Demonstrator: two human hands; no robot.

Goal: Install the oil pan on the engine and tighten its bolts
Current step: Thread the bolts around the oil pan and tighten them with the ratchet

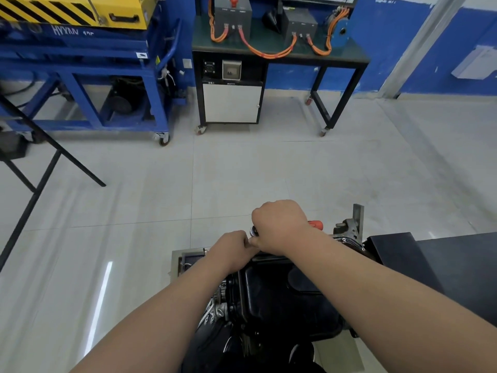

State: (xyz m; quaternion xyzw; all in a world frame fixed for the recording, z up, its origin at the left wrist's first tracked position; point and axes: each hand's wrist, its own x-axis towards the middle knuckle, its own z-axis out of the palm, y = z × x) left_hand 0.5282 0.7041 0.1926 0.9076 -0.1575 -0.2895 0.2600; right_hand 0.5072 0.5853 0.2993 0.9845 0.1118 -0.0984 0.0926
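Floor tiles (242, 170) spread beyond the oil pan (271, 297) rim.

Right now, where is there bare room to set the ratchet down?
Free: the black benchtop right of the oil pan, and the pan's bare face between the forearms. Crowded: the pan's far edge, where left hand and right hand meet at the ratchet; the engine's left side is cluttered with parts.
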